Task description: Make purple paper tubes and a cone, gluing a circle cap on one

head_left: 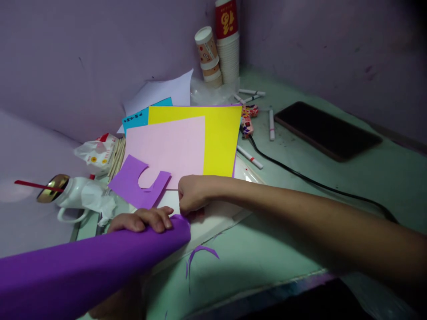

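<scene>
A large sheet of purple paper, curled into a long tube, runs from the lower left to the middle of the desk. My left hand is closed over its upper side, fingers wrapped across it near the narrow far end. Right at that end, my right hand is closed in a fist, its fingertips mostly hidden against the paper's rim. Just beyond lies a flat purple offcut with a round piece cut out of it. A thin curved purple strip lies near the desk's front edge.
Pink paper overlaps yellow paper, with blue paper behind. A white mug stands left. Stacked paper cups are at the back. Right are a phone, a black cable and several cigarettes.
</scene>
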Motion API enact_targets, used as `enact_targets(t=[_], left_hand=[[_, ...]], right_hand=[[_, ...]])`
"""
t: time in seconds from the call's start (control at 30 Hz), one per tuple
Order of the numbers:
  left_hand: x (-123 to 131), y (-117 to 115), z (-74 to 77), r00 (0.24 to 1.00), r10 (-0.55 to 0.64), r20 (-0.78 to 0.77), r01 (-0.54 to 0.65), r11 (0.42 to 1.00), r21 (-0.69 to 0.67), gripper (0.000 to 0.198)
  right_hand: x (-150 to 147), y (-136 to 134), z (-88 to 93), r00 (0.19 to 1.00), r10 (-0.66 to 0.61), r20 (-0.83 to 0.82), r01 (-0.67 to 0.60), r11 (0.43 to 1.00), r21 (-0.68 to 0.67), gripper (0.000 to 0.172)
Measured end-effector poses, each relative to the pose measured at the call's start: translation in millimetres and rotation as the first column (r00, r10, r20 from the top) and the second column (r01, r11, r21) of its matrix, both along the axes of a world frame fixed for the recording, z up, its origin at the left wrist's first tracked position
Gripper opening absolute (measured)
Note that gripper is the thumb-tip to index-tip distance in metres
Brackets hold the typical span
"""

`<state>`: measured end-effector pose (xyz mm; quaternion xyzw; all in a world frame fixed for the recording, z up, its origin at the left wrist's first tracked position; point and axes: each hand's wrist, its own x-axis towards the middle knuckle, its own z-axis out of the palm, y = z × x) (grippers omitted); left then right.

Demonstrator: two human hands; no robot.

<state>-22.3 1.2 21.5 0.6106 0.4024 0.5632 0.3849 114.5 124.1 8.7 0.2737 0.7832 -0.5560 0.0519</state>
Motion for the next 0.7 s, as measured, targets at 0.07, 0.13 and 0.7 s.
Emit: enact_targets(t=[0.07,0.13,0.7], left_hand=[[-0.2,-1.3,0.1,1.0,0.0,-0.009,0.0,1.0,-0.004,0.05],[-2.2,-0.6,-0.9,1.0,0.001,-0.01,-0.001,1.0,-0.022,0.045],[-17.4,1.6,-8.7,0.988,0.102,-0.12,-0.1,0.995,0.02,0.04]], right_hand=[[0.9,-1.1,2.4,1.0,0.004,-0.001,-0.004,1.0,0.005,0.011],[2.0,-2.6,5.1,1.0,-0.007,-0.003,0.007,1.0,0.017,0.012],[2.0,-1.8,4.8,0.997,0.013,0.075,-0.013,1.0,0.002,0.011]])
